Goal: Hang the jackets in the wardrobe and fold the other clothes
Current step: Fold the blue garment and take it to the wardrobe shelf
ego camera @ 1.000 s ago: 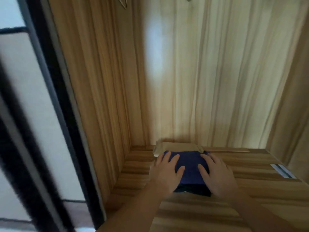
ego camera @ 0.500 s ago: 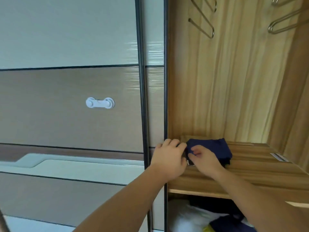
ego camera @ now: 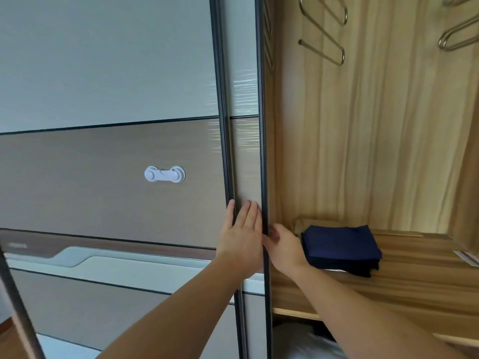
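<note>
A folded navy garment lies on the wooden wardrobe shelf, over a beige folded piece at the back. My left hand presses flat with straight fingers on the sliding door near its dark edge frame. Just inside the wardrobe, my right hand curls its fingers round that door edge, a little left of the navy garment and not touching it.
Metal hangers hang at the top of the wardrobe, more at the top right. A white child lock sits on the door panel. Clothes lie below the shelf. A dark pole crosses the lower left.
Both hands have left the navy garment and moved left to the sliding door's edge. The view has swung left, and the garment now lies free on the shelf.
</note>
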{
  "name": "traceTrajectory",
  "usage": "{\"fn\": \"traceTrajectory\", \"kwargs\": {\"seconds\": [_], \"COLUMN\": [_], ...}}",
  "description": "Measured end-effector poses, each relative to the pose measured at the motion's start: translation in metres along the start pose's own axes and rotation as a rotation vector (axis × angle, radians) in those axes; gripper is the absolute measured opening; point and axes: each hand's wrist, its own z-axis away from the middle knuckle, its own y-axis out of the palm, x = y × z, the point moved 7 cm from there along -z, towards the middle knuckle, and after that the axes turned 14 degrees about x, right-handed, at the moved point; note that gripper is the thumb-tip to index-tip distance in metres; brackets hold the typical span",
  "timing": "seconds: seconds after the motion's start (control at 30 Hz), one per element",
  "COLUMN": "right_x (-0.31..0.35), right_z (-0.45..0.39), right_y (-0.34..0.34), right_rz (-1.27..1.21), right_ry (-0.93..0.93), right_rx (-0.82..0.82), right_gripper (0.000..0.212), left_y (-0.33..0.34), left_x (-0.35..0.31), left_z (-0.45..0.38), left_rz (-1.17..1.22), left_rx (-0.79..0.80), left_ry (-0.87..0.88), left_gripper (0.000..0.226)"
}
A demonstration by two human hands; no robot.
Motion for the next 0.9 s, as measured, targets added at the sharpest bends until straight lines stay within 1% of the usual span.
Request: {"fn": "traceTrajectory", "kwargs": {"seconds": [0.1, 0.27, 0.4, 0.5, 0.73, 0.9], "right_x": [0.0, 0.001, -0.004, -0.009, -0.024, -0.039], "right_z": [-0.003, -0.006, -0.006, -0.002, 0.012, 0.023], "right_y": [0.0, 0.004, -0.002, -0.01, -0.039, -0.064], "right_rz": [0.052, 0.104, 0.115, 0.151, 0.195, 0.201], "right_ry": [-0.048, -0.04, -0.032, -0.031, -0.025, -0.018], "right_rx": [-0.015, -0.054, -0.072, -0.063, -0.102, -0.129], "right_gripper": [0.023, 0.023, 0.02, 0.023, 0.023, 0.019], "left_y": [0.006, 0.013, 0.016, 0.013, 0.005, -0.001], "left_x": [-0.001, -0.006, -0.01, -0.018, -0.047, -0.073], "left_z": [0.0, -0.003, -0.006, -0.008, -0.014, -0.022], "left_rz": [0.004, -0.006, 0.042, 0.13, 0.207, 0.261], "left_rx": [0.007, 0.018, 0.023, 0.018, -0.047, -0.128], "left_ry": [-0.009, -0.031, 0.019, 0.063, 0.154, 0.217], "left_gripper": [0.07, 0.07, 0.072, 0.071, 0.072, 0.075]}}
